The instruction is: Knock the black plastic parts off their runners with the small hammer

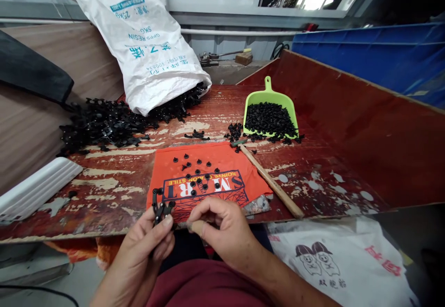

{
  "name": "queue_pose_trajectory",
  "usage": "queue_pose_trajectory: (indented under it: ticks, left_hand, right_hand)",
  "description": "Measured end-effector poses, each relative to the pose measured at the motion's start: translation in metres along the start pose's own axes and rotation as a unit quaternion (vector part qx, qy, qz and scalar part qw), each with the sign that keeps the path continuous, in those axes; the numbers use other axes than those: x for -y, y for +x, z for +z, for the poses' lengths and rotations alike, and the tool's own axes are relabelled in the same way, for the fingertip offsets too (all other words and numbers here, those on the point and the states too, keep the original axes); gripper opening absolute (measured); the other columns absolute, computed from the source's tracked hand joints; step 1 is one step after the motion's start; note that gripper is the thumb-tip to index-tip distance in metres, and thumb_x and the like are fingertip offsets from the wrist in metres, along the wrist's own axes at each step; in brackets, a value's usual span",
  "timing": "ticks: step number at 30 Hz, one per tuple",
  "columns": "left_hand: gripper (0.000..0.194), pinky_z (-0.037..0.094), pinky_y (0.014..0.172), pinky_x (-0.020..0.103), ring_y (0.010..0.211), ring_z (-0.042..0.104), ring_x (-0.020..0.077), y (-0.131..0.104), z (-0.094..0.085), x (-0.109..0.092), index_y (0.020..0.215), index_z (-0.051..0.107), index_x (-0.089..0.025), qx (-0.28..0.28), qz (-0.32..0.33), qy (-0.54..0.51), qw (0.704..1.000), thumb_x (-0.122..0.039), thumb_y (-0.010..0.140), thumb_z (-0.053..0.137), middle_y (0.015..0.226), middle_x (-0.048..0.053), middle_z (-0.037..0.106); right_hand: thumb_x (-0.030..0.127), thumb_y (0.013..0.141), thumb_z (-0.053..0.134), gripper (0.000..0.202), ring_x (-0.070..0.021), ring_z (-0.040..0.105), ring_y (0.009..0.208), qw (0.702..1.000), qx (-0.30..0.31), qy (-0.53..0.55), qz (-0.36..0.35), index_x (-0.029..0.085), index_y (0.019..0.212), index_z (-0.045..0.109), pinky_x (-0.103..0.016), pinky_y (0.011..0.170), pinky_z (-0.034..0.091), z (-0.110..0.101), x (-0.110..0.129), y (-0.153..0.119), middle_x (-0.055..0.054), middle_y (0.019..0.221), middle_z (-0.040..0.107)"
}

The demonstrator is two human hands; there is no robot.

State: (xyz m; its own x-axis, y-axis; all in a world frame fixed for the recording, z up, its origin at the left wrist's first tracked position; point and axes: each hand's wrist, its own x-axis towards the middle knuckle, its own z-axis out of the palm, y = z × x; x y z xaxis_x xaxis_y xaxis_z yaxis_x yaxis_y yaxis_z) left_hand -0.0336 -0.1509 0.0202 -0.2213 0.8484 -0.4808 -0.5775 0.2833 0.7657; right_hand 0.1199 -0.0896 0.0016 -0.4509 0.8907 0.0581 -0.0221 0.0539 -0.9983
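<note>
My left hand [149,237] is closed around several black plastic linked parts [162,210], pinched between thumb and fingers above the table's front edge. Just to its right, my right hand [220,226] has thumb and index finger brought together; whatever lies between them, if anything, is too small to make out. Beyond both hands an orange cloth [205,156] with printed lettering lies flat. Several small black round pieces with stems [197,172] are spread over it. A hammer [273,182] with a wooden handle lies across the cloth's right edge.
A large pile of black plastic parts [104,122] spills from a white sack [149,43]. A green dustpan [267,95] holds small black pieces, some spilled at its lip. A white slatted piece [45,186] lies left; a reddish board [344,126] borders the right.
</note>
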Motion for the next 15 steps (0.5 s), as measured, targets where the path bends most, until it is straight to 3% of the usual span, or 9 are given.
queue_pose_trajectory:
  ticks: [6,11,15]
  left_hand:
    - [0.017,0.032,0.045,0.018,0.048,0.027,0.0044,0.021,-0.027,-0.008,0.077,0.058,-0.018,-0.008,0.026,-0.059,0.998,-0.022,0.082,0.073,0.062,-0.005,0.045]
    - [0.014,0.038,0.045,0.020,0.048,0.033,0.0070,0.025,-0.055,-0.041,0.074,0.057,-0.017,-0.076,0.091,-0.129,0.984,-0.018,0.087,0.059,0.062,-0.003,0.041]
    - [0.016,0.040,0.046,0.022,0.048,0.033,0.0081,0.018,-0.069,-0.059,0.073,0.052,-0.018,-0.106,0.131,-0.150,0.974,-0.013,0.087,0.055,0.063,-0.003,0.040]
  right_hand:
    - [0.007,0.088,0.059,0.019,-0.0125,0.068,0.079,0.982,-0.022,-0.166,-0.088,0.021,0.088,0.072,-0.021,0.075,0.048,-0.011,-0.017,0.004,0.001,0.085,0.074]
    - [-0.001,0.085,0.055,0.028,-0.0147,0.067,0.085,0.955,0.053,-0.255,-0.140,0.019,0.095,0.072,-0.022,0.080,0.048,-0.011,-0.011,0.011,-0.003,0.091,0.073]
    - [0.002,0.087,0.056,0.025,-0.0170,0.066,0.090,0.927,0.127,-0.309,-0.171,0.019,0.099,0.072,-0.025,0.084,0.048,0.007,-0.007,0.025,-0.004,0.095,0.073]
